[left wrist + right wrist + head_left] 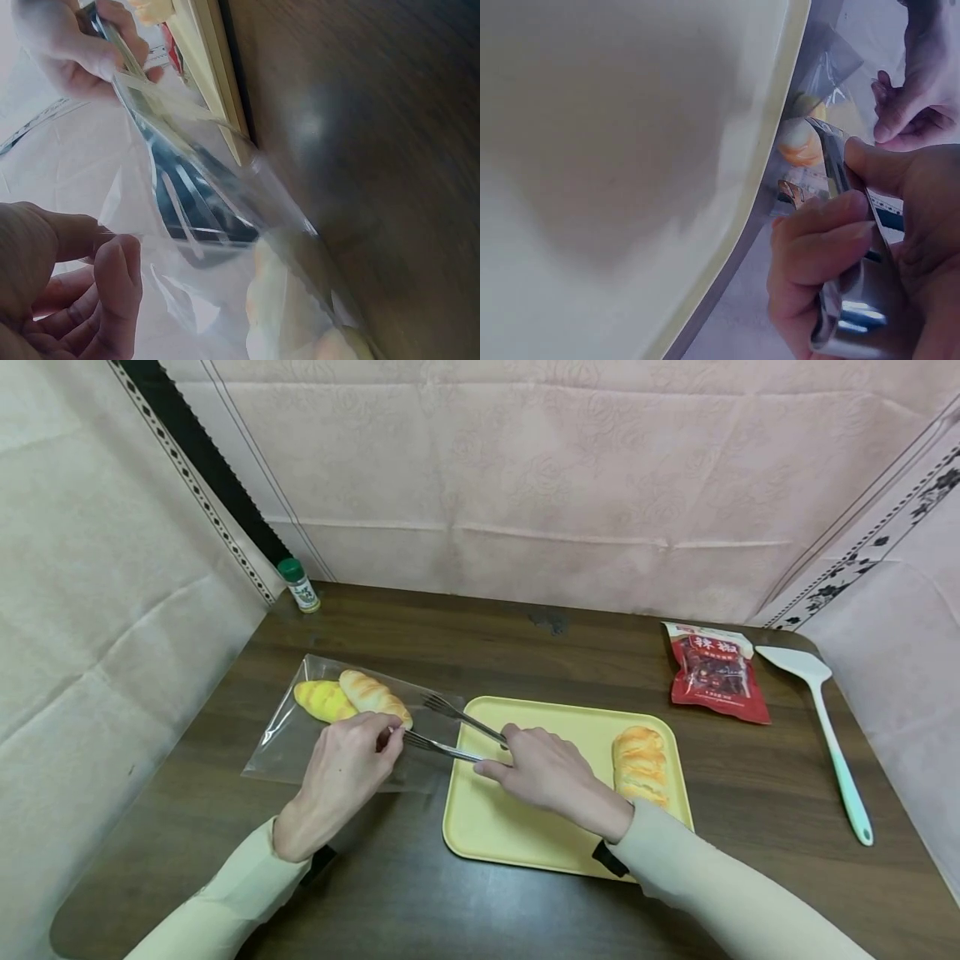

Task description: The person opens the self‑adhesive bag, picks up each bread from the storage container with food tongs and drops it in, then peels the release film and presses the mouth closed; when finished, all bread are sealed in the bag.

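My left hand pinches the edge of a clear plastic bag between thumb and forefinger. Inside the bag lie a yellow bread roll and a pale golden bread roll. My right hand grips metal tongs with fork-like ends, their two arms spread apart and nothing between them. In the left wrist view the tong ends show through the film near the bread; whether they are inside the bag I cannot tell. Fingers curl around the handle of the tongs in the right wrist view.
A yellow tray sits under my right hand, with a braided-looking golden bread at its right side. Further right are a red snack packet and a spatula with a mint handle. A green-capped bottle stands at the back left.
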`<state>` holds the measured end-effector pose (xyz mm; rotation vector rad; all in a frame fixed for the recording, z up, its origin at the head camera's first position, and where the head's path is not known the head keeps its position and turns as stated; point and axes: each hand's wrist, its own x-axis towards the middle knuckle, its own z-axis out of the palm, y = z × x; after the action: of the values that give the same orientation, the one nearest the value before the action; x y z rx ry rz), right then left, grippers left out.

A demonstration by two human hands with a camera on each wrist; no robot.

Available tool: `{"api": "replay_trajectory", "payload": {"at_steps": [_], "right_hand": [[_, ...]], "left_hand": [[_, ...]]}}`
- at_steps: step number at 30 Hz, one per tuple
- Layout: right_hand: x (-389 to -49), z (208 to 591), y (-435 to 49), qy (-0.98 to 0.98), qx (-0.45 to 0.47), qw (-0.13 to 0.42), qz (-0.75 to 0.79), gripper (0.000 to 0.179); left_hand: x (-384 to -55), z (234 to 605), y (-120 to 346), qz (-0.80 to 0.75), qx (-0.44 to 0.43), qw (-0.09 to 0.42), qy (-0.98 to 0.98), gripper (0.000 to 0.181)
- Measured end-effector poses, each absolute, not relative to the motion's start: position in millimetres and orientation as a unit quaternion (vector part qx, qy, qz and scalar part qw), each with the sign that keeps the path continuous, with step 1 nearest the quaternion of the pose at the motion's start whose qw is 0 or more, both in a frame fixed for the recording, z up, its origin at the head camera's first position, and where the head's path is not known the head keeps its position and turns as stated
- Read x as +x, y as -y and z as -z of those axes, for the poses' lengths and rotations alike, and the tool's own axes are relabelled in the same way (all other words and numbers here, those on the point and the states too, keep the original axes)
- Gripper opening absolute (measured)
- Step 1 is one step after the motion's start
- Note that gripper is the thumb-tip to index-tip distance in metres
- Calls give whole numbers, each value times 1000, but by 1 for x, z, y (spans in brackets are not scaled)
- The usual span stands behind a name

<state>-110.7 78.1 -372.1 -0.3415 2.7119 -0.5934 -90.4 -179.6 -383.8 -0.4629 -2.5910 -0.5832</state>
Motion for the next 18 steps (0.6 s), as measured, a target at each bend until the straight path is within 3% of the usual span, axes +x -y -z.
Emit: {"api": "replay_trajectory", "payload": {"at_steps": [10, 18], "right_hand": [[-82, 370, -111, -960, -101, 136, 223, 43], [-53, 361, -145, -966, -69, 117, 219, 44]], "left_hand": [[-92, 387, 179, 207, -178, 235, 933, 5], [-94, 387, 179, 204, -180, 230, 934, 6]]}}
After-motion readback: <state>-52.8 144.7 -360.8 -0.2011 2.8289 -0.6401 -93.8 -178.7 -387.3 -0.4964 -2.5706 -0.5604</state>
